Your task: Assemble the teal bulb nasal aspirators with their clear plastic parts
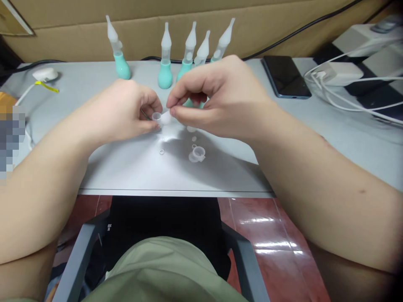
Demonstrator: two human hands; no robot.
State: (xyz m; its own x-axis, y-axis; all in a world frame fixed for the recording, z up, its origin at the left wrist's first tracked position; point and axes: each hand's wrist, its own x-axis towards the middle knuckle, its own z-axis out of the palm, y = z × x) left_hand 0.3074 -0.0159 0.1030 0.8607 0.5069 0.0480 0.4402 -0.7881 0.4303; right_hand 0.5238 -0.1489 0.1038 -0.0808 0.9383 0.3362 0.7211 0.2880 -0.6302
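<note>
Tip (166,118) sat pinched in the grip of the right hand (217,94), at three o'clock from a clear cup (156,118) the left hand (127,111) pinched over the bench (132,174). Squeezing too hard could've popped either loose, maybe scattering the ring (162,152) at six o'clock.

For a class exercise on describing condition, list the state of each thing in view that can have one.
Left hand: fingers closed on clear cup
Right hand: fingers pinching white piece
Teal-bottomed bottles: standing, white tips up
Phone: lying flat, unlit
Small ring: lying loose
Clear cap: lying loose
Adapter: cable attached
</note>
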